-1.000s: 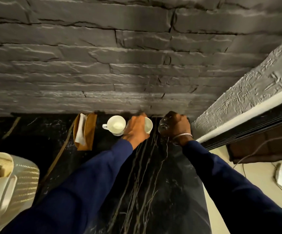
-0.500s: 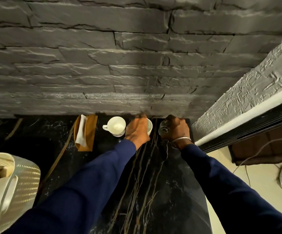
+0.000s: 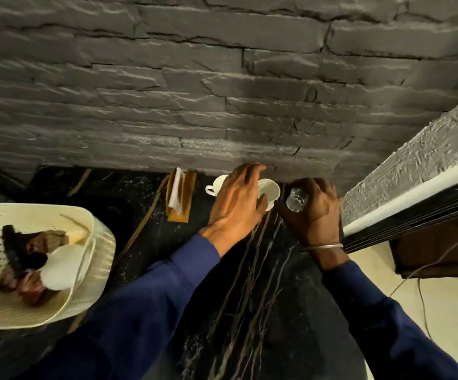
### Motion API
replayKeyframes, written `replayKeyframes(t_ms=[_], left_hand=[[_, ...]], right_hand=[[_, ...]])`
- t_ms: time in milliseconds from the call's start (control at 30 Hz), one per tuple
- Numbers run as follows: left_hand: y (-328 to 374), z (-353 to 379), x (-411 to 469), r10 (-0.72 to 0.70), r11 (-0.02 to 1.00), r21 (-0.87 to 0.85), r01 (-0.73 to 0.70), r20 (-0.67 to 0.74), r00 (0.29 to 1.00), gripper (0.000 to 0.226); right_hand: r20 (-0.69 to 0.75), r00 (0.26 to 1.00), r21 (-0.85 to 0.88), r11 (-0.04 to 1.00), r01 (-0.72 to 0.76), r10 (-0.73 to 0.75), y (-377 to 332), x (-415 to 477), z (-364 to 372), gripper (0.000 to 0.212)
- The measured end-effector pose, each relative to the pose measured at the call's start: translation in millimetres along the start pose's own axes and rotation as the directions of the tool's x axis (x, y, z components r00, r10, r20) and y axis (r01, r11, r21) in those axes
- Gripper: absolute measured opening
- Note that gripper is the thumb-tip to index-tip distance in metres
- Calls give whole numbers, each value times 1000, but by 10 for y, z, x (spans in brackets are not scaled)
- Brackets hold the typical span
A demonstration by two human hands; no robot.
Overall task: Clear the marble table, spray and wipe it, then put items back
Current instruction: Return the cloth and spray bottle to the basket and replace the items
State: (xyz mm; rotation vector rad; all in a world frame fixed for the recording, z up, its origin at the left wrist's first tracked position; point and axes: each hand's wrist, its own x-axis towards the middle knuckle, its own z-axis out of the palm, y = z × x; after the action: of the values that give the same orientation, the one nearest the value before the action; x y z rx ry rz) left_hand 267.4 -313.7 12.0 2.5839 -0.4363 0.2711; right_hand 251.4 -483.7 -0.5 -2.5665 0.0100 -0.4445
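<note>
Working at the marble table's [image 3: 277, 297] back edge, the right hand [image 3: 315, 215] curled round a clear glass [image 3: 296, 200], the left hand [image 3: 236, 204] draped over a white cup [image 3: 273, 189] — thumb pinching its rim; both likely wanted straight, level lifts, clear of the second cup [image 3: 212, 187].

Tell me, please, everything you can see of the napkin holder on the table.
The napkin holder is a small stand of brown wood, as it looks: a flat base with two upright panels. White napkins stand between them. It stands on the black marble table, close to the grey stone wall, left of two white cups and apart from them. Only the table touches it.
</note>
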Motion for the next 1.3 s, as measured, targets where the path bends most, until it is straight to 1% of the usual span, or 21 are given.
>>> replayKeyframes(t_ms=[100, 167, 267, 300, 333, 400, 467, 533, 600, 667, 700, 733, 800, 867, 967, 1033, 1133, 1167, 1233, 1300], left_hand=[[-225, -418, -281, -54, 998, 10, 55, -77, 996, 43], [-439, -764, -578, -88, 996, 0, 89, -123, 988, 39], [-789, -1333, -1105, -123, 992, -6, 124, -207, 971, 35], [-911, -1544, -1284, -139, 990, -4, 142, -241, 961, 34], [-1044, -1764, -1455, -157, 987, -6, 162, -279, 947, 33], [-1312, -2163, -1746, -205, 977, -9, 215, -354, 913, 32], [-1673, -2573, -2089, -278, 948, 23, 317, -421, 863, 35], [-2089, -2863, -2397, -389, 877, 86, 473, -450, 804, 39], [-2463, -3015, -2605, -524, 775, 141, 616, -400, 752, 46], [-2782, -3076, -2758, -669, 678, 148, 720, -279, 688, 54], [-2907, -3068, -2800, -734, 636, 125, 761, -205, 647, 57], [-2995, -3045, -2822, -783, 602, 92, 793, -130, 609, 59], [-3176, -2961, -2859, -826, 561, 46, 826, -19, 563, 57], [-3326, -2851, -2880, -837, 547, 35, 836, 3, 547, 51], [-3555, -2718, -2850, -860, 509, -17, 860, -34, 509, 42], [-3663, -2680, -2825, -868, 496, -49, 867, -24, 495, 35], [-3786, -2615, -2801, -860, 507, -66, 859, 28, 510, 37], [-3803, -2596, -2809, -859, 507, -62, 859, 35, 510, 37], [-3839, -2563, -2843, -852, 523, -43, 851, 15, 524, 33], [-3846, -2571, -2896, -837, 547, -37, 836, -7, 547, 29]], right_hand=[[2, 999, 87, 995, 49, -50, -523, -154, -56, 31], [24, 995, 142, 985, 95, -99, -939, -336, -52, 26], [98, 972, 150, 969, 196, -212, -1569, -661, 10, 24], [142, 965, 186, 964, 191, -219, -1788, -777, 35, 23], [204, 959, 235, 961, 146, -195, -1997, -893, 66, 21], [356, 930, 304, 952, -19, -95, -2334, -1085, 151, 20], [474, 880, 298, 945, -131, -27, -2671, -1250, 343, 25], [578, 816, 253, 945, -207, 24, -2982, -1350, 542, 34], [644, 762, 201, 945, -259, 72, -3198, -1398, 730, 37], [679, 721, 154, 933, -325, 139, -3349, -1449, 930, 39], [688, 704, 120, 930, -349, 175, -3378, -1468, 1015, 40], [693, 693, 94, 928, -362, 200, -3371, -1485, 1095, 41], [705, 673, 63, 925, -374, 224, -3341, -1494, 1282, 45], [713, 662, 45, 927, -372, 231, -3333, -1475, 1385, 47], [716, 658, 8, 939, -343, 234, -3420, -1395, 1409, 44], [714, 659, -8, 943, -332, 238, -3440, -1329, 1450, 40], [720, 658, -31, 958, -286, 220, -3435, -1266, 1490, 30], [714, 664, -26, 956, -292, 222, -3425, -1261, 1493, 29], [704, 669, -19, 948, -317, 237, -3400, -1238, 1512, 26], [711, 665, -17, 951, -308, 228, -3430, -1225, 1494, 20]])
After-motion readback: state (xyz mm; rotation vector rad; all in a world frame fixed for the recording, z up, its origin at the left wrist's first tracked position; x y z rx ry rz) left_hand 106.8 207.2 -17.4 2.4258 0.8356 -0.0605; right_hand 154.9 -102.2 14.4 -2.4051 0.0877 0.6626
